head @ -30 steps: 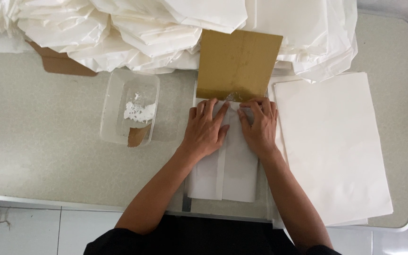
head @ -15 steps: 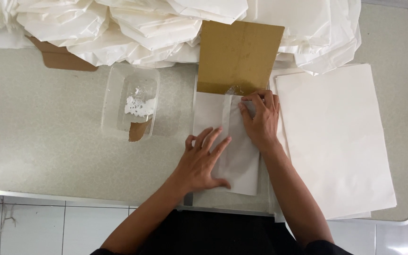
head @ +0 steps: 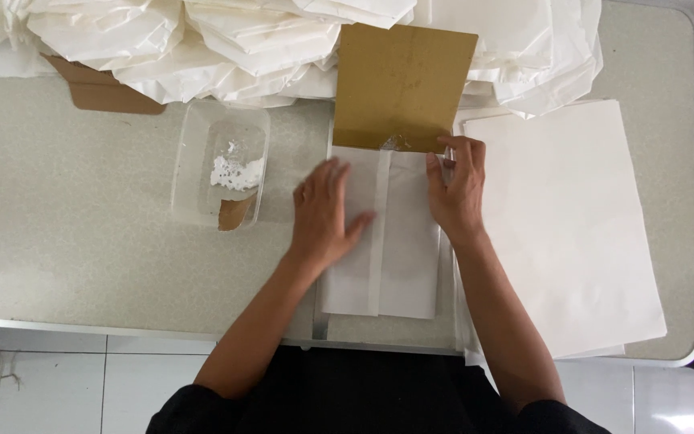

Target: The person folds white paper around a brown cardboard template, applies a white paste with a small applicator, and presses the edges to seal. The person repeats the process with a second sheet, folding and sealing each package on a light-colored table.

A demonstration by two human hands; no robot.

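Folded white paper (head: 395, 241) lies under flat left hand (head: 323, 213), right hand (head: 455, 189).

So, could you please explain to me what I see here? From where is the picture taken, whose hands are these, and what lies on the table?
The camera sits on a person's head and looks down, so both bare hands are that person's own. The left hand lies flat on a folded white paper sheet. The right hand presses its upper right part, beside a brown cardboard piece. Also on the table: a clear plastic tub, a flat white paper stack and a heap of white paper. Neither hand grips anything.
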